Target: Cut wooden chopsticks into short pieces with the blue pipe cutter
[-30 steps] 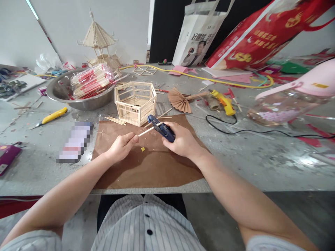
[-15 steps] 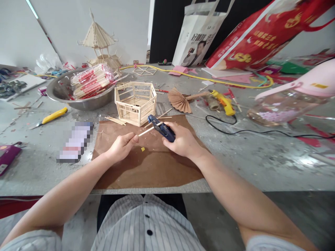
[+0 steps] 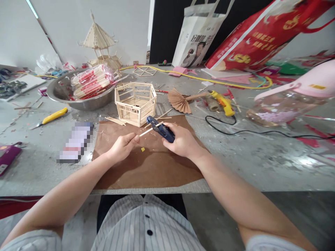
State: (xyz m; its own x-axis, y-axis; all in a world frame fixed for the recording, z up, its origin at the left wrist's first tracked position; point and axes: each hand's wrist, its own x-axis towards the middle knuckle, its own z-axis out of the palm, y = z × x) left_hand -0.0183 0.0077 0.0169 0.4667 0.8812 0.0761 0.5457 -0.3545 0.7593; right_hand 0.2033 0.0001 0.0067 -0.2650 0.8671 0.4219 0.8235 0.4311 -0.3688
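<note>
Left hand [image 3: 123, 147] pinches a wooden stick [image 3: 145, 132] near the brown mat's [image 3: 146, 174] far edge; right hand [image 3: 181, 140] grips blue pliers [image 3: 168, 134] across it. White bag [image 3: 187, 29], table's [image 3: 230, 164] far edge: "好咖啡" (further characters unclear).

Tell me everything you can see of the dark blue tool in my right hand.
The dark blue tool has a narrow head and a handle partly hidden by your right hand gripping it. Plastic or coated metal, I can't tell. It slants, head pointing forward and left, above the brown sheet and near the hexagonal stick frame. A pale stick, pinched in your left hand, runs to its head; whether the jaws are shut is unclear.
</note>
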